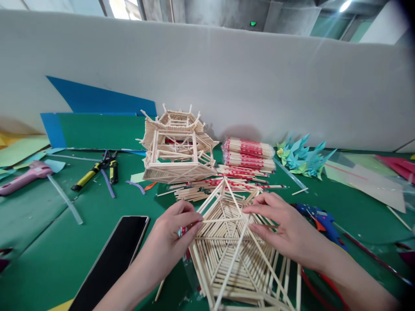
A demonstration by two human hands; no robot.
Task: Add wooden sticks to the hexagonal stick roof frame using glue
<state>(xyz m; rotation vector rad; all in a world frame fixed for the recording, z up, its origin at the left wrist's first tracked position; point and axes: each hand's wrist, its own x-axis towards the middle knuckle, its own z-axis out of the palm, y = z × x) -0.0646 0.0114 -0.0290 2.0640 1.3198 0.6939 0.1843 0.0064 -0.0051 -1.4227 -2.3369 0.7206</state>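
A hexagonal roof frame of thin wooden sticks (238, 261) lies on the green table in front of me. My left hand (173, 235) pinches one end of a short horizontal stick (223, 220) near the frame's peak. My right hand (282, 226) pinches the stick's other end, fingers curled over the frame's right side. Behind stands a finished stick pavilion model (177, 147). Loose sticks (194, 192) lie between the two.
Wrapped bundles of chopsticks (248, 154) lie behind the frame. A black phone (112, 259) sits at the left, a blue glue gun (319, 220) at the right, a pink glue gun (22, 177) and yellow-handled cutters (97, 169) far left. Paper cranes (303, 157) rest by the grey wall.
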